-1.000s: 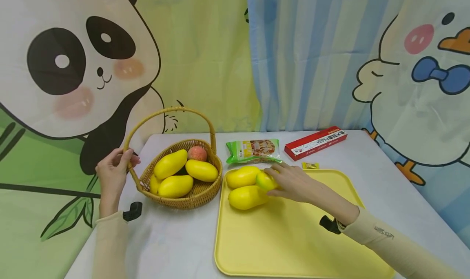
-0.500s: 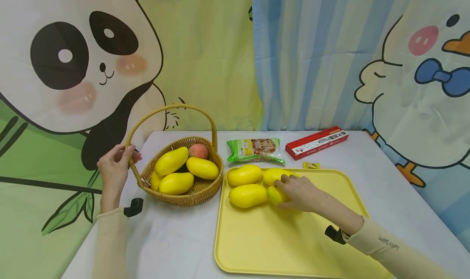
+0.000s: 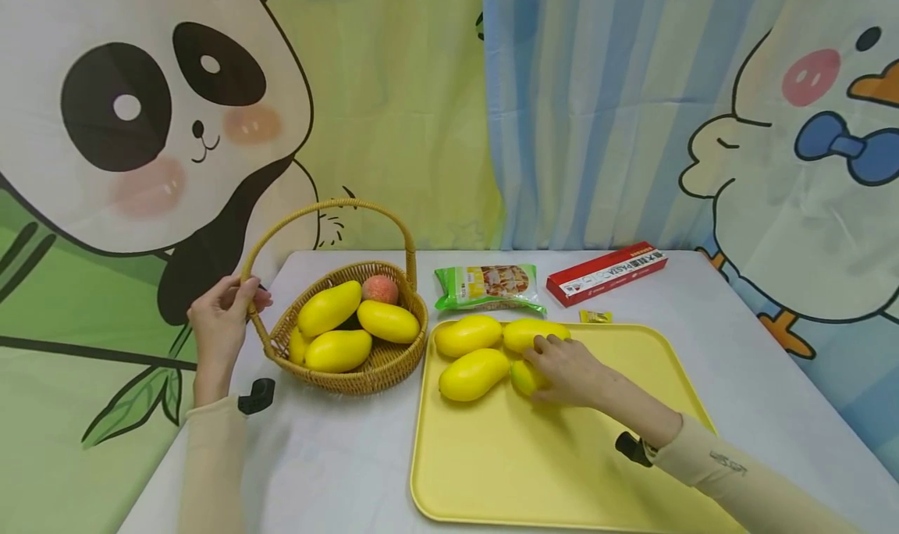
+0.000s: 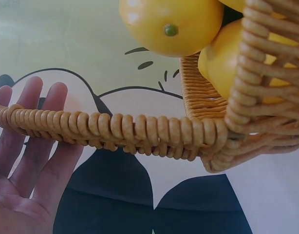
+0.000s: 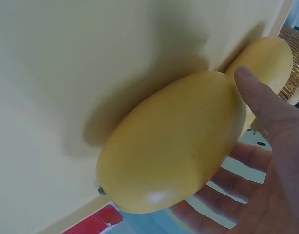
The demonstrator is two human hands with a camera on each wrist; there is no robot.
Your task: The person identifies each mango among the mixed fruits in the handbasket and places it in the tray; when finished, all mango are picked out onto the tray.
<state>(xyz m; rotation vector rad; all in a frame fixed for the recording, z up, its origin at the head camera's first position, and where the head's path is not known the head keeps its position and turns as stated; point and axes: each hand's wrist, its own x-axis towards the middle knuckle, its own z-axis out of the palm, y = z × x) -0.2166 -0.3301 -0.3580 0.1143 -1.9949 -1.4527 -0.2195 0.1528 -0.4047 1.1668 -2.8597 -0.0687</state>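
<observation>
Cartoon backdrops of a panda and a chick hang behind the pale counter [image 3: 330, 456] where I watch two bare hands at work. On the yellow tray [image 3: 548, 479], my view centres on the fourth mango [image 3: 523, 376], lying near the tray's far left corner with the right hand [image 3: 572, 370] laid over it; the right wrist view shows the thumb [image 5: 259, 97] along its side and the fingers [image 5: 227, 185] curved round beneath, wrapping it rather than pinching. Just beside it lie three other mangoes [image 3: 474, 374], one touching it in the wrist view. To the left, the wicker basket [image 3: 379, 370] stands on the counter just beside the tray, holding more mangoes and a peach [image 3: 380, 289]. The left hand [image 3: 221, 323] steadies the basket handle [image 3: 281, 229], its fingers [image 4: 40, 105] showing straight behind the woven loop in the wrist view; whether the thumb closes round it I cannot tell. Behind the tray lie a green snack packet [image 3: 488, 286], a red box [image 3: 607, 272] and a small yellow sweet [image 3: 595, 316]. My reading: fruit is passing between basket and tray, and this mango sits at the set-down or pick-up point; the next move calls for either a clean release or a lift clear of its neighbours.
</observation>
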